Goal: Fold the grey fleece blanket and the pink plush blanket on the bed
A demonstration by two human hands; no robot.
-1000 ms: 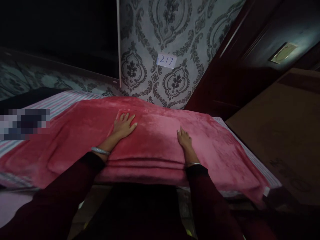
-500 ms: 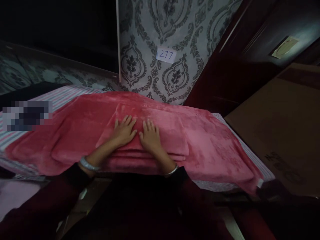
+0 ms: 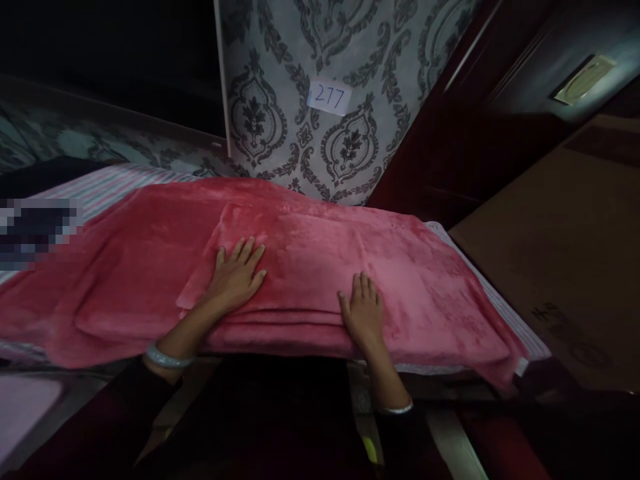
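Note:
A pink plush blanket [image 3: 305, 250] lies spread out, with a folded stack of layers in its middle. My left hand [image 3: 235, 272] rests flat on the left part of that stack, fingers spread. Down at the stack's right front corner, my right hand [image 3: 363, 308] lies palm down with its fingers stretched out and thumb apart. Neither hand grips the cloth. Folded edges show as lines along the front, between the two hands.
Under the blanket is a striped cloth [image 3: 107, 185]. A large cardboard box [image 3: 555, 260] stands on the right, beside a dark red door [image 3: 480, 133]. Behind are a dark screen [image 3: 110, 63] and a patterned wall with a paper label [image 3: 329, 97] marked 277.
My right hand has slid right and toward me, to the stack's right front corner. My left hand has shifted slightly left, still flat on the folded layers. The camera view has moved a little.

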